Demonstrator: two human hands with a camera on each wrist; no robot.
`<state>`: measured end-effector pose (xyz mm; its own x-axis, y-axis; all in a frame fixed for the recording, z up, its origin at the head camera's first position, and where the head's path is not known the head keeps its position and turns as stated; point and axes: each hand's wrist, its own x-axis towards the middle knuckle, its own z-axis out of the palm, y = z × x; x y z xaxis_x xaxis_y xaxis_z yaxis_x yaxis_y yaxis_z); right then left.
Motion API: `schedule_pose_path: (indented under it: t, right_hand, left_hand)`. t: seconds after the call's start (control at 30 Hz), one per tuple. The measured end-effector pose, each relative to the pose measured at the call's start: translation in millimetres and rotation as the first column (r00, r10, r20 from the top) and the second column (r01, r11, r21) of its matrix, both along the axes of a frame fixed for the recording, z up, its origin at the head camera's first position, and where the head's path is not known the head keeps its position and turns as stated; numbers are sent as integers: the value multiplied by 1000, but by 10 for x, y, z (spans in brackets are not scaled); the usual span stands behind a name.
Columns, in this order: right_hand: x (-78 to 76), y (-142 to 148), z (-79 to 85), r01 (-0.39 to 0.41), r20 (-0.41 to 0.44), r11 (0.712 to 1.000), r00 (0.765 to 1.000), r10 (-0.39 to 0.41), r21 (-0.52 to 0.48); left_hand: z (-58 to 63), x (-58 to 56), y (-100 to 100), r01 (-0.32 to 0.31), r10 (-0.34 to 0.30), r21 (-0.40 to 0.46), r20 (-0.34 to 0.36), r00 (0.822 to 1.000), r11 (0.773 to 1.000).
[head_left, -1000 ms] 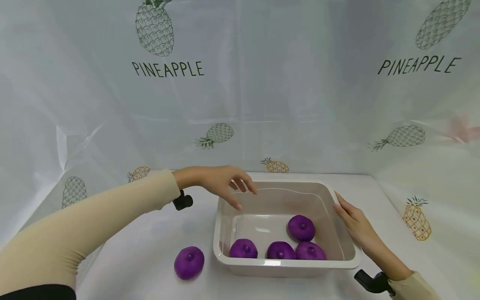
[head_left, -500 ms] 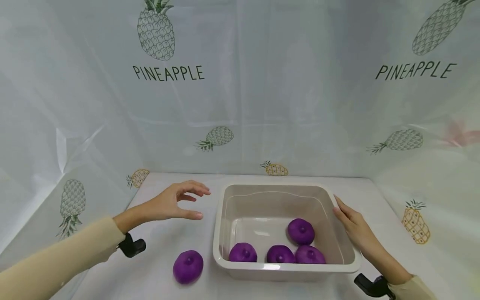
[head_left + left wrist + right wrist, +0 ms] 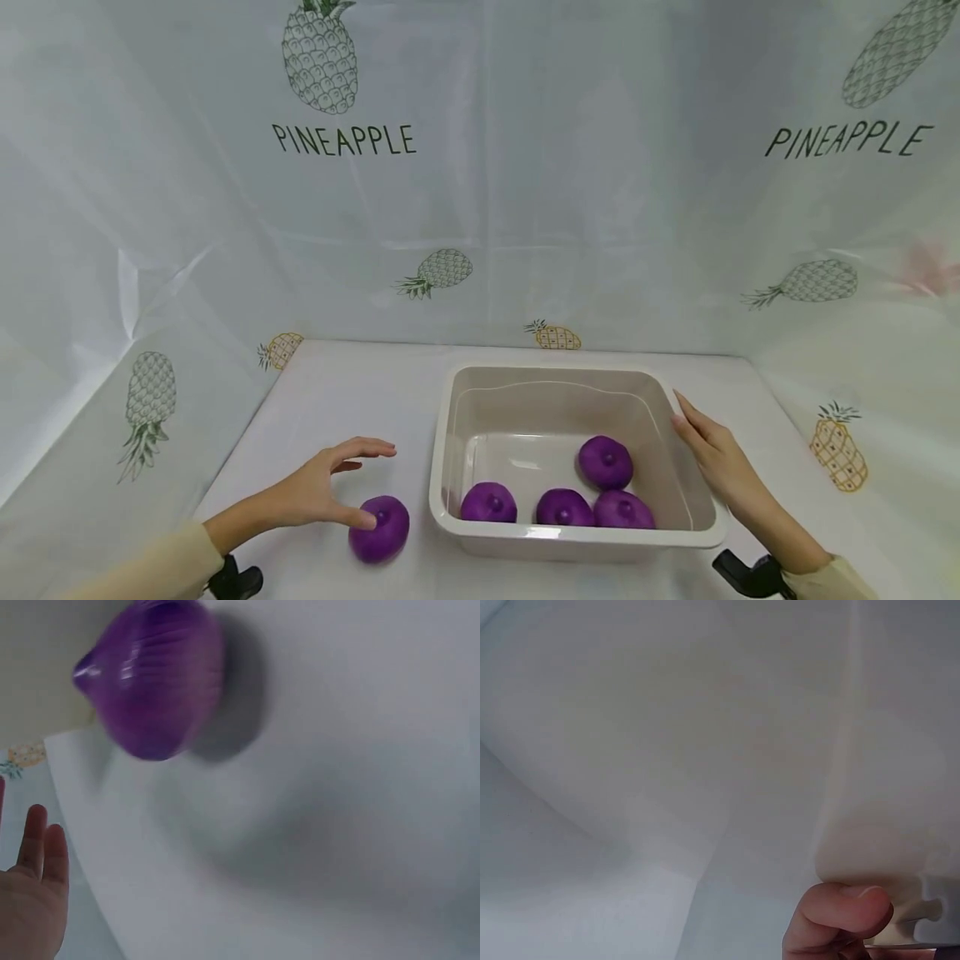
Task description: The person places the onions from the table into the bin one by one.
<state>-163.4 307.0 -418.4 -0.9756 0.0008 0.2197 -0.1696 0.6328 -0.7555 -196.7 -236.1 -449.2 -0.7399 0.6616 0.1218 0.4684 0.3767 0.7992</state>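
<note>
A purple onion (image 3: 392, 542) lies on the white table to the left of a beige plastic bin (image 3: 570, 546). My left hand (image 3: 311, 493) hovers at its left side, fingers spread and thumb overlapping the onion in the head view. In the left wrist view, the onion (image 3: 161, 682) shows its pointed tip and ribbed skin, apart from the visible fingers (image 3: 46, 855). With my right hand (image 3: 716, 457) I grip the bin's right rim. Its curled thumb (image 3: 844, 915) shows at the bin's edge in the right wrist view. Inside the bin sit several more purple onions (image 3: 605, 462).
Behind the table (image 3: 360, 387) hangs a pale sheet (image 3: 600, 208) printed with pineapples, and it also runs along both sides. Each wrist carries a small black camera mount, such as the right one (image 3: 753, 573).
My left hand has moved from over the bin's left rim, leftward and down toward the onion on the table, with nothing in it. My right hand stays on the bin.
</note>
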Motion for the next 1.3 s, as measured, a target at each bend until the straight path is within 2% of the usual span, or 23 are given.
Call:
schedule_pose_path:
  t: [0.13,0.27,0.4,0.57,0.73,0.93,1.3]
  right_hand:
    - [-1,3,-4,-2,4,1000,1000,2,-16]
    - [1,7,-9,4,18,1000,1000,-4,0]
    - [11,18,-15,11,23,1000,1000,-12,16]
    - [19,25,-11,16,10,1000,1000,-16,6]
    - [9,13,-8,9,40,1000,999,-9,-2]
    - [0,6,-26,8,34,1000,999,-8,4]
    - [10,-1,-6,-18,4,999,1000,18,-31]
  left_hand:
    - [-164,98,-35,28,-27,-46,16,999,999]
    - [-305,170,-65,54,-54,-57,-6,999,997]
    - [-389,190,-65,82,-82,-36,-8,997,996]
    - [-481,201,-43,109,-108,-32,21,994,994]
    - [-592,218,-68,138,-138,5,50,989,990]
    - [-651,216,-94,122,-124,31,61,990,992]
    - [-639,189,-98,91,-94,54,63,994,994]
